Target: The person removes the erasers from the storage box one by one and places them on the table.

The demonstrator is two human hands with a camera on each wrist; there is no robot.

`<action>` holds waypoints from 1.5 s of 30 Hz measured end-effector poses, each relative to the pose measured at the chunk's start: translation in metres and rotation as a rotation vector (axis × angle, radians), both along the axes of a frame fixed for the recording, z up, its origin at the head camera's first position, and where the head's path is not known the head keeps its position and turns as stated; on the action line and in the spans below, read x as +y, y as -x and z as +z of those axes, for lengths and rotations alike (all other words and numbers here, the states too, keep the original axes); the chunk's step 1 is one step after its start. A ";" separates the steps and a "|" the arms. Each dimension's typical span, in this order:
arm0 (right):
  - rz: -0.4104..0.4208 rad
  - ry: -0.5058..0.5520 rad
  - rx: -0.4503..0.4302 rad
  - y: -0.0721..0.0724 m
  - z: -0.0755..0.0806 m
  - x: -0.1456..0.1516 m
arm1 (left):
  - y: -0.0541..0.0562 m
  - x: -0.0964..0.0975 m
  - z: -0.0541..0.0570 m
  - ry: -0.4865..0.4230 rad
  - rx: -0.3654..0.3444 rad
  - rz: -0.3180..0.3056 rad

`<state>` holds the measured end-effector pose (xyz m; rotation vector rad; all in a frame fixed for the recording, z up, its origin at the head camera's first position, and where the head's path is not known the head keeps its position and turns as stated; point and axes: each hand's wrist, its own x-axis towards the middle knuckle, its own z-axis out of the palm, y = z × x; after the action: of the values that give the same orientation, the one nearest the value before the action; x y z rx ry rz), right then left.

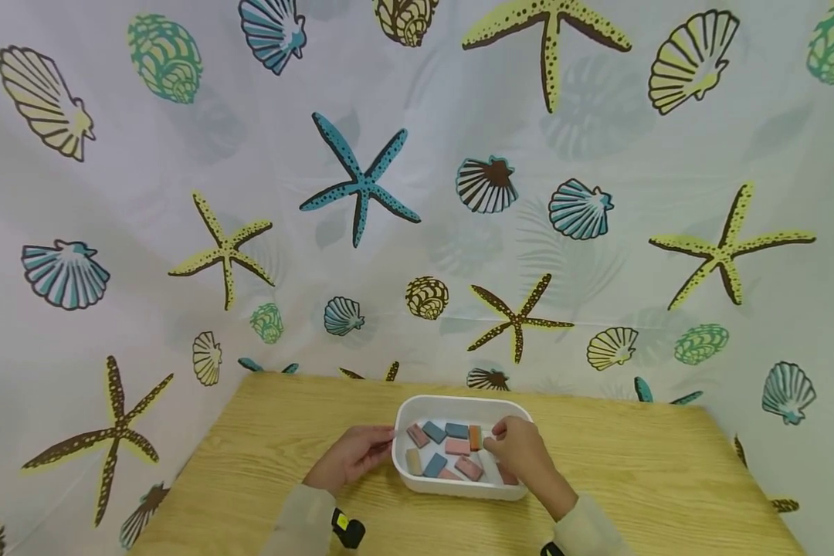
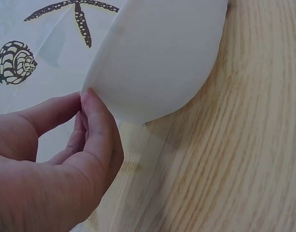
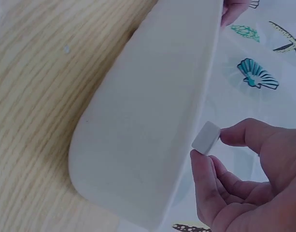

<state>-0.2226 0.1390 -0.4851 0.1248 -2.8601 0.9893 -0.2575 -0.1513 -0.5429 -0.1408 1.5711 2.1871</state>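
Note:
A white plastic tub point(image 1: 466, 491) stands on the wooden table, holding several small blocks that look like erasers. Among them are pink point(image 1: 469, 468), blue point(image 1: 434, 465), beige point(image 1: 414, 462) and orange point(image 1: 475, 438) ones. At the tub's left end my left hand point(image 1: 354, 457) pinches the rim between thumb and fingers; the left wrist view shows this grip on the tub wall point(image 2: 157, 53). My right hand point(image 1: 524, 454) reaches over the tub's right side. Its thumb and fingertips pinch a white eraser point(image 3: 206, 138) with rounded edges, which shows beside the rim in the right wrist view.
The wooden table point(image 1: 667, 479) extends on both sides of the tub. Behind and beside it hangs a white cloth point(image 1: 417, 255) printed with shells and starfish, reaching down to the table's edges.

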 end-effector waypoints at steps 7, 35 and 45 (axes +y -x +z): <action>0.012 0.090 -0.082 -0.019 0.013 0.001 | -0.002 -0.001 0.004 0.004 -0.008 -0.007; 0.048 0.014 -0.245 -0.105 -0.020 0.026 | -0.003 0.002 0.005 -0.022 -0.005 -0.006; -0.008 -0.004 -0.386 -0.105 -0.046 0.026 | -0.003 0.004 0.003 -0.017 0.004 0.011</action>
<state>-0.1177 0.1647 -0.5316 -0.0874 -3.2016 1.1137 -0.2541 -0.1475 -0.5396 -0.1402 1.5575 2.2097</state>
